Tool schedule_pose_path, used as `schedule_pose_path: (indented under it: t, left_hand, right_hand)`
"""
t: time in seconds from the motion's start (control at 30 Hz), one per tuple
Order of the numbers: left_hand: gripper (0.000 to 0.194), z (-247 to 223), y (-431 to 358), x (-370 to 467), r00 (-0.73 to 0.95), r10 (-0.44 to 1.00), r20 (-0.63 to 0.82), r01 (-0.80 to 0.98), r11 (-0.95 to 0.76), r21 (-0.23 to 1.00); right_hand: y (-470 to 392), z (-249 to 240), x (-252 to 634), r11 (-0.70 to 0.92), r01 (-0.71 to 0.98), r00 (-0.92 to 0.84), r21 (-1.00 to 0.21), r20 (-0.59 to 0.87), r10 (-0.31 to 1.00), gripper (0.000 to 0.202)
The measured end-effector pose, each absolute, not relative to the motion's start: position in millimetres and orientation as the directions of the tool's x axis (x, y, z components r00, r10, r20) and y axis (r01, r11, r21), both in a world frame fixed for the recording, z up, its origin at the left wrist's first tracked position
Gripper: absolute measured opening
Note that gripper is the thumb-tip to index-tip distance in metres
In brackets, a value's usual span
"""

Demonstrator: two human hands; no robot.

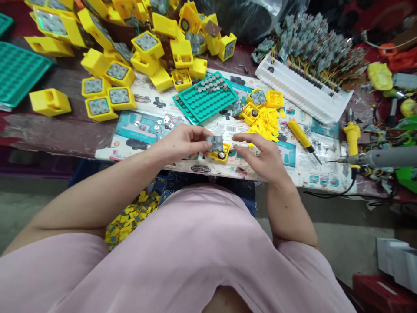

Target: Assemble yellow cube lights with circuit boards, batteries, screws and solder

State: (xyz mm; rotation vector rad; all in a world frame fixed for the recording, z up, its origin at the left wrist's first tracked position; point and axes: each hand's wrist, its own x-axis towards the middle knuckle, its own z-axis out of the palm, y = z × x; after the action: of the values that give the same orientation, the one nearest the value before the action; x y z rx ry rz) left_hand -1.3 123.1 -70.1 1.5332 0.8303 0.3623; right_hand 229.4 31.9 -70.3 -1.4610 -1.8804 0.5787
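Taking the teal disc tray [211,106] as my landmark, I see, well to its left on the tabletop [81,132], a lone yellow housing [50,102], then a cluster of yellow housings with grey tops [109,93]. More yellow housings are heaped behind the tray. Just to its near left lie loose metal clips [164,121]. On its right, yellow plastic scraps [265,124] crowd the space beyond my right hand; farther right lie a yellow-handled screwdriver [299,134] and a grey power tool [384,157].

Nearer me than the tray, my left hand [182,141] reaches inward, its fingers pinching a grey plate [215,142] over a small yellow case [224,153] with a round metal part showing. My right hand [260,156] is beside the case, fingers spread and loosely curled, gripping nothing.

Far left of the landmark sits a larger teal pocketed tray [21,74]. The landmark itself carries silver discs [215,82], bunched toward its far side. To its right, a white foam rack [299,89] holds grey wired boards [312,45].
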Motion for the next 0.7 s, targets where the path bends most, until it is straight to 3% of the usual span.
schedule_pose_path:
  t: [0.2,0.5,0.7]
  left_hand:
    - [0.042,-72,113,0,0.620,0.755,-0.214,0.214,0.100,0.972]
    - [0.051,-82,110,1,0.615,0.784,-0.082,0.195,-0.050,0.979]
    - [0.032,-80,112,-3,0.600,0.799,0.049,0.280,-0.267,0.922]
  right_hand:
    - [41,-77,190,0.251,0.720,-0.115,-0.647,0.246,0.962,0.029]
    - [51,-78,190,0.267,0.686,-0.108,-0.677,0.268,0.957,0.030]
    - [55,-78,192,0.290,0.708,-0.162,-0.644,0.252,0.954,0.036]
